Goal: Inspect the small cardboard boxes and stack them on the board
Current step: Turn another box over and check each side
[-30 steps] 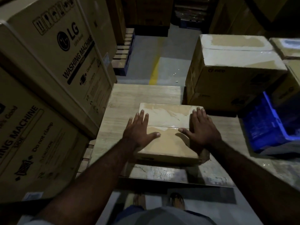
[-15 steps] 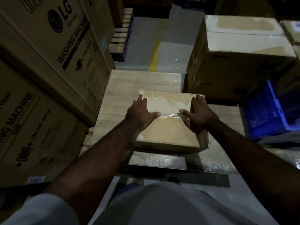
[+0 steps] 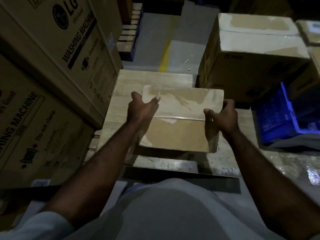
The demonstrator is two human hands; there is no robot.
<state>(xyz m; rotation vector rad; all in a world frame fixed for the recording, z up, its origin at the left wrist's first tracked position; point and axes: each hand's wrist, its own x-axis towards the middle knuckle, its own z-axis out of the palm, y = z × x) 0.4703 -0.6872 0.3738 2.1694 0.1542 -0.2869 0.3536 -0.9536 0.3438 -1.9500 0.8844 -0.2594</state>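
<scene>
- Cardboard, brown under glossy clear tape: the small cardboard box [image 3: 180,125] sits over the middle of the board [image 3: 152,80], nearer its near edge than its far one, and is held between both hands.
- A second ago both palms lay flat on its lid. Now they have slid out to its sides, and the box looks larger in view, with a dark shadow under its near edge.
- The left hand [image 3: 142,110] grips the left side, thumb laid across the taped top and fingers curled down over the edge.
- The right hand [image 3: 223,116] grips the right side the same way, thumb on top and fingers wrapped down the wall.
- I judge that the box is being raised or tipped for inspection, so it is not yet stacked. Whether its far edge touches the board cannot be told.
- The board is pale streaked wood. No other small box shows on it.
- Tall washing-machine cartons [image 3: 52,54] crowd its left edge, and a large taped carton [image 3: 251,54] stands off its far right corner.
- A blue crate [image 3: 280,116] lies to the right.
- Beyond the far edge, dim grey floor carries a yellow line [image 3: 164,54], with pallets [image 3: 129,35] along the aisle.
</scene>
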